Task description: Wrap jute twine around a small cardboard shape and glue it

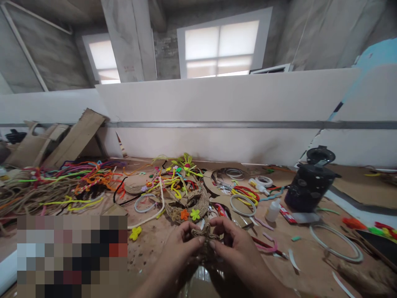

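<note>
Between my two hands, low in the middle of the head view, is a small looped piece of brown twine [203, 232], shaped like a flower. My left hand [182, 244] pinches its left side between thumb and fingers. On the other side, my right hand [231, 242] grips it the same way. Just beyond them lies a twine-wrapped ring [186, 207] bearing an orange flower [185, 214] and a yellow-green flower [195, 214]. A loose yellow flower [135, 233] rests to the left of my hands. Beneath the hands is something with a shiny clear surface [201, 276].
Coloured pipe cleaners [96, 176] are heaped at the left, near leaning cardboard [77, 138]. To the right stand a glue bottle [273, 210] and a black lidded bin [310, 186]. Pale rings [336, 243] and paper scraps lie about. A blurred patch covers the lower left.
</note>
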Demonstrator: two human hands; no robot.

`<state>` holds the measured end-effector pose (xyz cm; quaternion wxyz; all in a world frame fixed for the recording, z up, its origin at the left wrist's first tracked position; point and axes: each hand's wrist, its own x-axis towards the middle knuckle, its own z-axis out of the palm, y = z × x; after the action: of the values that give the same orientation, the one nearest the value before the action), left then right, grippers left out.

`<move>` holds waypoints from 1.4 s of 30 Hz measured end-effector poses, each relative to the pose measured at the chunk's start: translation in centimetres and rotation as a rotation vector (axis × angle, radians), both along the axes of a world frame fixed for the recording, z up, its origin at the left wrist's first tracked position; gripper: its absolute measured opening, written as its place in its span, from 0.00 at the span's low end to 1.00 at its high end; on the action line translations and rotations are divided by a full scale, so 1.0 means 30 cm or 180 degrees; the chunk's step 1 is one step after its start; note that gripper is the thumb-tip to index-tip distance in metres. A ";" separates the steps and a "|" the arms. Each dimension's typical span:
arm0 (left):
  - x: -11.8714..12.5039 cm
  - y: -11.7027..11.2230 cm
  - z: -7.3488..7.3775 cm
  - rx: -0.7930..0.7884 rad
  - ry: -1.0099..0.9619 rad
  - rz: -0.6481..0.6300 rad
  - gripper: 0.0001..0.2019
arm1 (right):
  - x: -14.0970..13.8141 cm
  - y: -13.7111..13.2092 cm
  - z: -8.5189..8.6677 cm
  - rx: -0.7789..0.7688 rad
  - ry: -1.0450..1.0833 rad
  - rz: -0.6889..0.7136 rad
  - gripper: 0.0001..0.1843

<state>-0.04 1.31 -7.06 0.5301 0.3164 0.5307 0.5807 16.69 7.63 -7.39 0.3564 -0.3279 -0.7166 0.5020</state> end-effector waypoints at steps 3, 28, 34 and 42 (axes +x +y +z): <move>-0.013 0.006 0.005 0.0009 0.0346 -0.0076 0.13 | 0.008 -0.012 0.022 0.0210 -0.0175 -0.0002 0.21; 0.031 -0.003 0.046 0.0176 0.0170 0.0349 0.20 | 0.012 -0.029 0.006 0.2859 -0.0954 -0.0345 0.09; 0.026 -0.009 0.028 0.0073 -0.0045 0.0181 0.21 | 0.012 -0.037 -0.002 0.3145 -0.1052 -0.0269 0.11; 0.030 -0.006 0.016 0.0003 -0.0134 0.0227 0.23 | 0.013 -0.029 0.003 0.1987 -0.0827 -0.0202 0.07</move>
<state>0.87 1.14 -6.57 0.5200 0.2852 0.5300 0.6061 17.08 6.75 -7.30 0.3607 -0.2864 -0.8646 0.2011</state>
